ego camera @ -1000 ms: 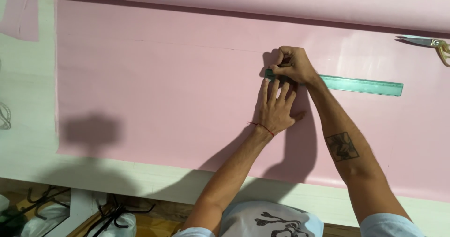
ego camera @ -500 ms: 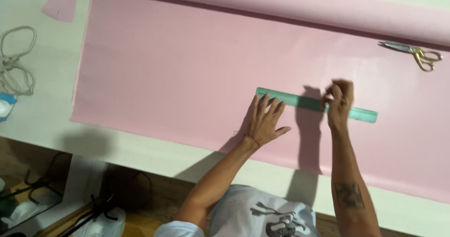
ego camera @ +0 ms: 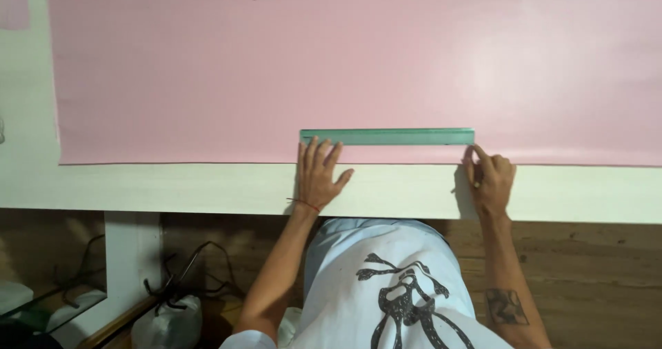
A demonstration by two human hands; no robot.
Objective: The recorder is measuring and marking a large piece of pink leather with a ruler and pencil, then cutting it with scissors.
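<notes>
Two bare hands are seen at the near edge of a large pink sheet [ego camera: 276,66] that is spread flat over a pale counter [ego camera: 172,187]. Most of the counter is covered by the sheet; only a bare strip along the near edge and a band at the left are left showing. Below the counter edge, a wooden floor [ego camera: 593,280], a tangle of dark cables [ego camera: 172,290] and a whitish plastic jug [ego camera: 169,325] are seen. Nothing is laid between the hands and the ruler, and its length is left unobstructed.

A green see-through ruler [ego camera: 393,136] is laid flat on the pink sheet, parallel to the sheet's near edge and just inside it. It is long and narrow, with a darker top edge, and the pink is seen through it.

The left hand [ego camera: 317,176] is spread flat, palm down, fingers extended, with the fingertips pressed at the ruler's left end; nothing is grasped, so the grip is released. A thin red string is worn at that wrist. The right hand [ego camera: 491,180] is loosely curled at the ruler's right end, with the fingertips touching its corner; whether anything small is pinched in that grip cannot be told.
</notes>
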